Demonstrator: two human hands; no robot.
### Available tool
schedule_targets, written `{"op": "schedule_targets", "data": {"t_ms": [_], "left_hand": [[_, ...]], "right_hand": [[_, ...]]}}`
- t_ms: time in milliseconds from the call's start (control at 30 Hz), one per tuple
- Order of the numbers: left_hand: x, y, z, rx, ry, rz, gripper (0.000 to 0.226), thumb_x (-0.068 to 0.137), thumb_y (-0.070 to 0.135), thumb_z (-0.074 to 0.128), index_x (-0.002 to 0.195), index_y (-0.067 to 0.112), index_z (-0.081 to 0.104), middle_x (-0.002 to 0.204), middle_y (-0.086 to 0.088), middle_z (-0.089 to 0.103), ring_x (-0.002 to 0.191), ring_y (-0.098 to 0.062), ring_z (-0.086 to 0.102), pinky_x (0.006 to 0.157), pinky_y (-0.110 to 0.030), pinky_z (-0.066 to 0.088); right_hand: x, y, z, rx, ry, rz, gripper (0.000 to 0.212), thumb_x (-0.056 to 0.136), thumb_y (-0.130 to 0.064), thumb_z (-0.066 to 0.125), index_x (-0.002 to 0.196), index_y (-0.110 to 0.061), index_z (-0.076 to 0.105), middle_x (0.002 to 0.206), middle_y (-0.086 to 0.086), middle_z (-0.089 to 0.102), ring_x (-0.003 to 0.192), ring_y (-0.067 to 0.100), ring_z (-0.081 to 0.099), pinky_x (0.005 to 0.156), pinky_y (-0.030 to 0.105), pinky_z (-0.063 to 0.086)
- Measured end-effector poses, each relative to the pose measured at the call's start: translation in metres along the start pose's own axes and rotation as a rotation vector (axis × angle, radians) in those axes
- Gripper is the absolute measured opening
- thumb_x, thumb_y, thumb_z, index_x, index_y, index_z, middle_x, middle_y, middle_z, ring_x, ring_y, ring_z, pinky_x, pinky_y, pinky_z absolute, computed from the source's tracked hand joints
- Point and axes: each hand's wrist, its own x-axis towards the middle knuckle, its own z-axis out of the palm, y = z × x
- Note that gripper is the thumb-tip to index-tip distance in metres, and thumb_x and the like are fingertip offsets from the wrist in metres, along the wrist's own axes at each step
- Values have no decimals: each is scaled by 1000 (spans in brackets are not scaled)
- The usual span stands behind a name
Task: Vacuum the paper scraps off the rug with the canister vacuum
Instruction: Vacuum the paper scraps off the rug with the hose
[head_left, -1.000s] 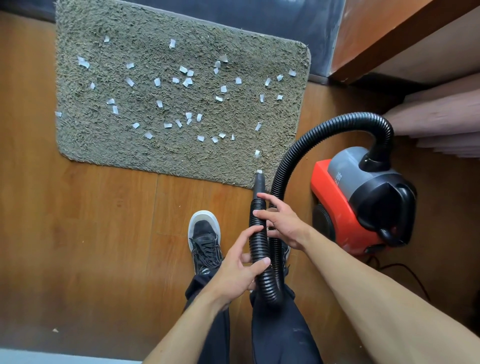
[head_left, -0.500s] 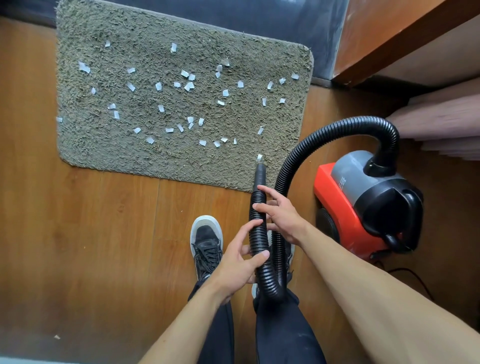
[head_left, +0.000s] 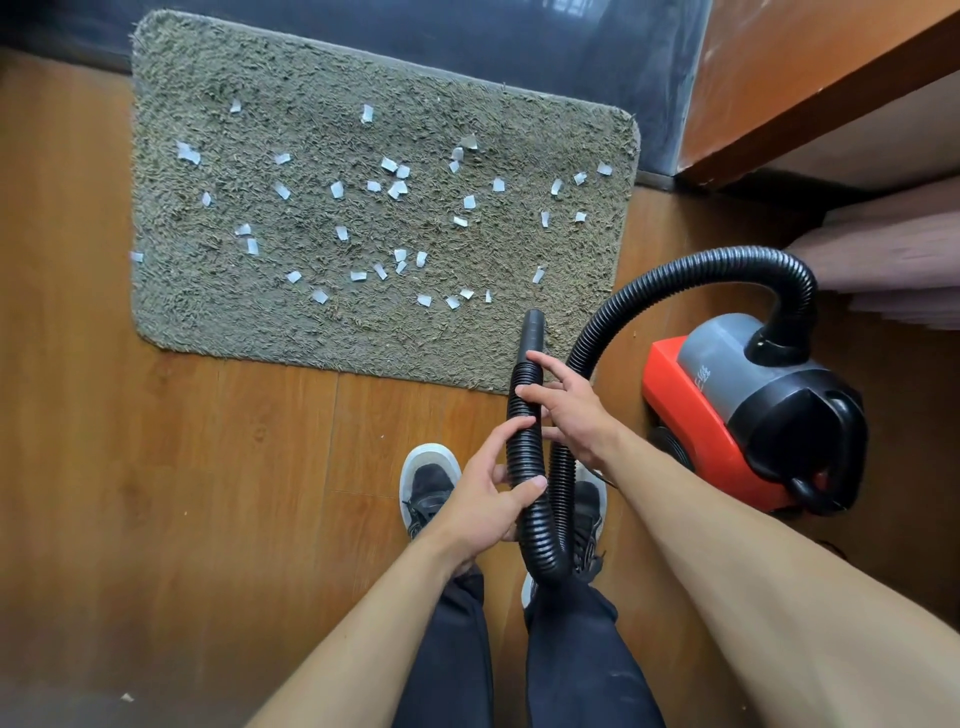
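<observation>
progress: barely begun | left hand (head_left: 483, 499) gripped hose (head_left: 524, 457) | right hand (head_left: 571, 415) lay across it, wrap unclear | nozzle (head_left: 532, 325) over rug (head_left: 208, 322) near edge | paper scraps (head_left: 395, 187) strewn across rug | canister vacuum (head_left: 737, 415) just right of rug
</observation>
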Motion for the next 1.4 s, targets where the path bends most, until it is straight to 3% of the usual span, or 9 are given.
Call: {"op": "schedule_targets", "data": {"t_ms": [100, 300, 467, 533, 667, 800, 967, 1200, 1400], "left_hand": [[0, 8, -9, 26, -24, -18, 57, 97, 6, 59, 136, 45, 46, 79, 10, 71, 75, -9, 70, 62, -34, 57], [-13, 0, -11, 50, -59, -76, 58, 96, 8, 60, 134, 50, 46, 99, -7, 72, 89, -20, 71, 71, -43, 60], [-16, -15, 0, 23, -72, -112, 57, 97, 8, 60, 134, 49, 46, 110, -16, 71, 96, -25, 71, 83, -57, 58], [-17, -19, 6, 10, -76, -122, 58, 97, 7, 60, 136, 47, 45, 109, -13, 72, 95, -23, 71, 80, -52, 60], [-19, -23, 13, -16, -67, -134, 58, 97, 6, 58, 137, 46, 43, 110, -14, 71, 93, -21, 70, 72, -41, 61], [-13, -19, 8, -7, -42, -112, 57, 97, 6, 59, 135, 46, 44, 105, -9, 73, 91, -21, 71, 74, -47, 59], [-16, -11, 0, 10, -33, -91, 58, 96, 6, 59, 132, 49, 47, 111, -9, 72, 99, -28, 70, 86, -61, 54], [-4, 26, -2, -29, 39, 7, 56, 97, 3, 58, 131, 46, 46, 107, -6, 74, 89, -22, 72, 65, -40, 60], [11, 46, -2, -31, 34, 3, 56, 97, 5, 59, 135, 44, 45, 107, -3, 73, 88, -19, 73, 57, -34, 58]], "right_hand": [[0, -1, 5, 38, 36, 22, 53, 90, -8, 65, 136, -32, 53, 110, 10, 61, 75, 11, 62, 62, 29, 54], [-15, 16, 6, 82, 62, 84, 53, 90, -8, 65, 136, -29, 53, 108, 9, 64, 72, 11, 63, 58, 27, 53], [-25, 31, -2, 116, 98, 146, 51, 91, -6, 64, 137, -24, 52, 100, 7, 63, 50, 3, 59, 45, 22, 48], [-27, 37, -6, 107, 100, 164, 50, 91, -6, 64, 136, -25, 53, 95, 6, 63, 44, 1, 56, 44, 21, 47], [-26, 40, -10, 81, 92, 155, 53, 90, -8, 65, 137, -27, 52, 102, 10, 65, 52, 4, 60, 52, 26, 52], [-20, 34, -4, 96, 95, 130, 53, 90, -6, 66, 137, -26, 53, 99, 9, 64, 49, 2, 59, 50, 25, 50], [-22, 21, 5, 94, 65, 88, 53, 90, -6, 65, 137, -28, 53, 100, 10, 63, 64, 8, 63, 52, 25, 52], [-3, -30, 16, 52, 11, -1, 54, 90, -4, 65, 137, -28, 52, 106, 14, 62, 81, 22, 67, 57, 29, 55], [10, -51, 11, -3, 11, -6, 50, 91, -4, 63, 135, -27, 53, 96, 9, 60, 73, 17, 65, 51, 26, 52]]}}
